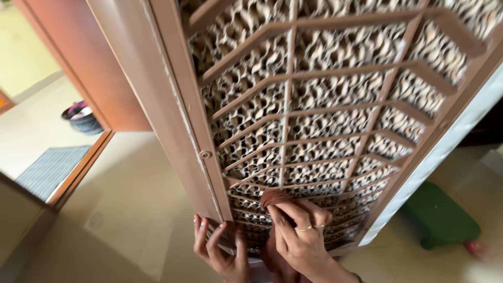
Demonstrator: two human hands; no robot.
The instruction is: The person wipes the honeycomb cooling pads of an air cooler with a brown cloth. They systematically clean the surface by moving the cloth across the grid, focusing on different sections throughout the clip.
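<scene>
A tall brown air cooler panel fills the view, with a slatted grille over a honeycomb pad. My right hand presses a brown cloth against the lower slats of the grille; it wears rings. My left hand grips the bottom edge of the panel's left frame, fingers wrapped around it. More of the brown cloth hangs below my right hand.
A green low stool stands on the tiled floor at the right. A wooden door opens at the left, with a grey mat and a dark tub of things beyond it.
</scene>
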